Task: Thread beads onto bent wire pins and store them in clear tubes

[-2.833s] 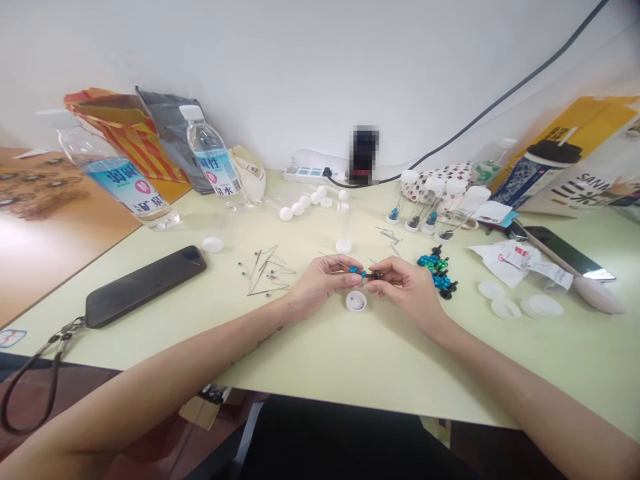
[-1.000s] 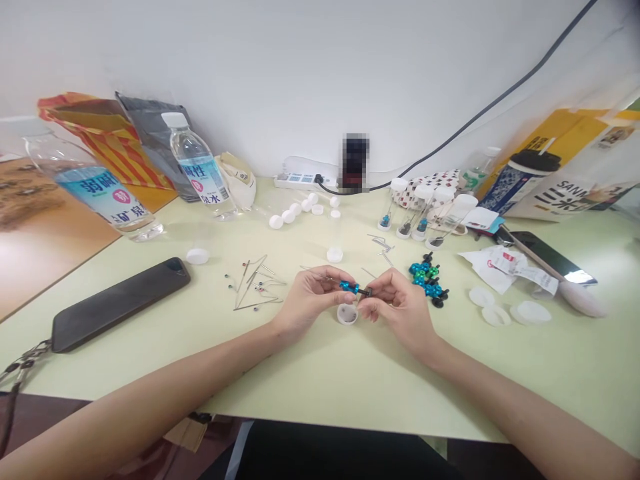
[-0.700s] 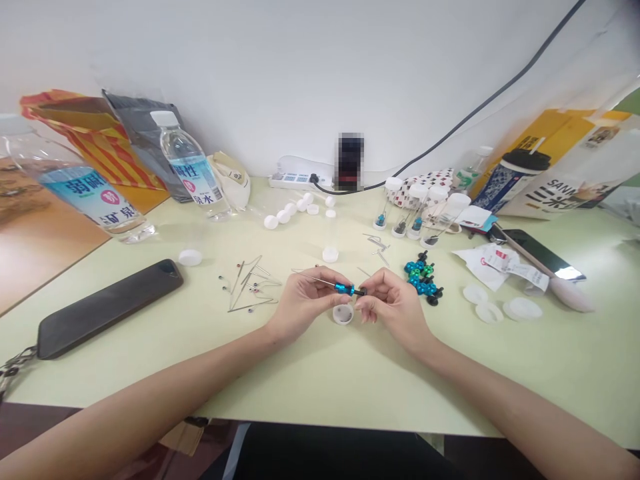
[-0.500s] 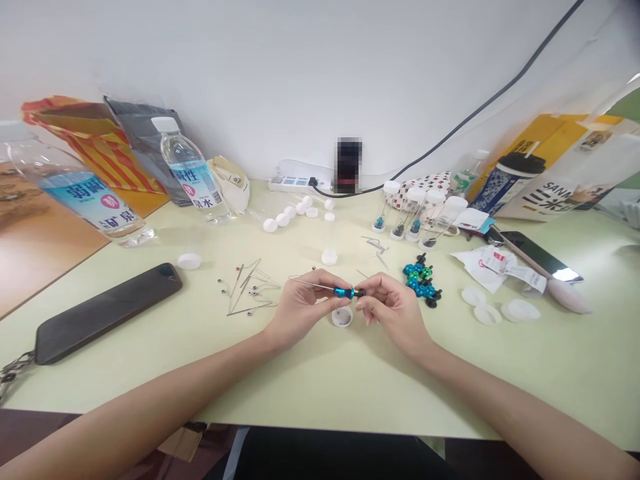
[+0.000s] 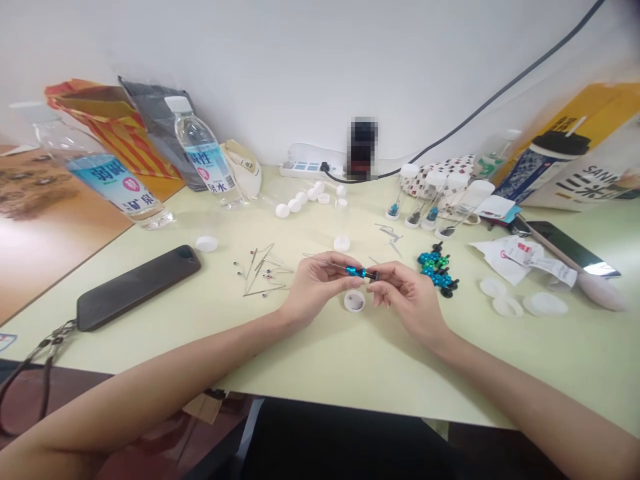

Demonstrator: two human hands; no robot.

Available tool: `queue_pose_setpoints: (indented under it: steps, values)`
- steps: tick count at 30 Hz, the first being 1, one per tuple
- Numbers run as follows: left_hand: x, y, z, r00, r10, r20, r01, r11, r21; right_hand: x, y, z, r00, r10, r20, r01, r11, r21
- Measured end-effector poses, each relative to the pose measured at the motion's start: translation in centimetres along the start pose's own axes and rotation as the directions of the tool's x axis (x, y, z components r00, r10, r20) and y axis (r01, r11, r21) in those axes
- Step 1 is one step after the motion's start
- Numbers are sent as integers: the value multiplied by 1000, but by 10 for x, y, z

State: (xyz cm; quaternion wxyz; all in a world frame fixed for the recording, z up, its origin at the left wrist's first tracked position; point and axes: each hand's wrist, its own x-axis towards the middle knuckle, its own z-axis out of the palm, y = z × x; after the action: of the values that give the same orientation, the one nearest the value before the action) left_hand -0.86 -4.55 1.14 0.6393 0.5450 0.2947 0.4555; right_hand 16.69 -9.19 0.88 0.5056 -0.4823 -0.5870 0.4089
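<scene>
My left hand [image 5: 317, 283] pinches a small blue metal fitting [image 5: 355, 272] with a thin metal rod pointing out to the left. At its right end is a black knob-headed screw [image 5: 374, 275], held between the thumb and fingers of my right hand [image 5: 403, 290]. A short length of dark shaft shows between the blue body and the black head; whether it is threaded in I cannot tell. Just below the fingers, a white round cap [image 5: 355, 301] lies on the table with tiny pieces in it.
Bent metal rods [image 5: 263, 267] lie to the left, and a pile of blue, green and black fittings [image 5: 436, 270] to the right. Clear tubes with white caps [image 5: 435, 179] stand farther back. A black phone [image 5: 140, 287], water bottles [image 5: 205, 157] and a power strip [image 5: 313, 168] surround the area.
The whole view has shifted, so the scene sits higher and farther right. Slightly more dark shaft shows between the blue fitting and the black screw head. Both hands keep their grip.
</scene>
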Motion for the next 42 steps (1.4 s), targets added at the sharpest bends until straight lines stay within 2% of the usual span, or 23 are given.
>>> queue_pose_setpoints:
  steps: [3,8,14,19,24,29,35,39,42]
  values:
    - [0,-1,0,1000,14,9,-14,1000,-28,1,0,-2,999,-37,2,37,998,-47]
    - [-1,0,0,999,27,28,-26,998,-58,2,0,-2,984,-179,-25,174,976,-131]
    - [-3,2,1,999,19,33,-19,1000,-23,-6,1,1,992,-87,-88,92,994,54]
    - [-5,1,2,1000,12,8,-12,1000,-3,-6,1,-1,998,-29,-57,33,996,85]
    - [-8,1,3,999,42,23,-42,999,12,-5,-1,-2,999,-36,-15,37,997,74]
    - [-9,2,3,999,36,30,-37,999,15,-3,-1,-4,996,-20,86,22,1000,-17]
    - [-9,1,4,1000,5,11,-5,1000,5,-1,4,-7,992,12,123,0,995,-99]
    - [-8,2,3,999,18,-26,-18,1000,-1,-1,3,-10,993,-57,99,72,987,-145]
    - [-7,2,2,997,0,-73,0,1000,5,-1,3,-10,983,-177,56,186,942,-280]
